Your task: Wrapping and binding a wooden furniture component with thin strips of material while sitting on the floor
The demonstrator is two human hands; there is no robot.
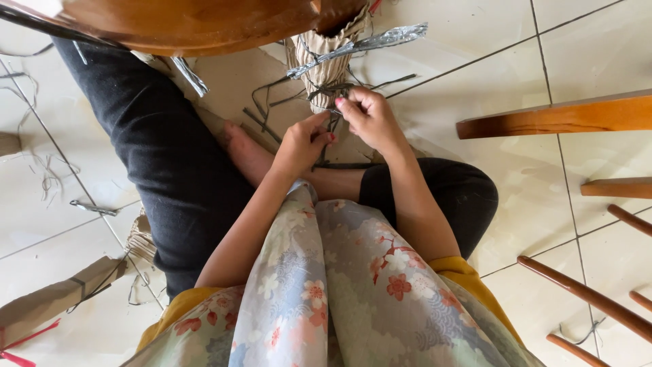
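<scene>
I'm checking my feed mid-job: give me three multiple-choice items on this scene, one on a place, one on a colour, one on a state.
1. Where is the wrapped leg?
A. Just beyond the hands
B. Behind the person
C. On a table

2. What colour are the trousers?
A. White
B. Black
C. Red

3. How are the hands?
A. Both flat on the floor
B. Both pinching dark strands
C. Clasped in the lap

A: the leg rises right above the fingertips.
B: both bent legs are in black cloth.
B: the left hand and right hand meet on the strands at the leg's foot.
</scene>
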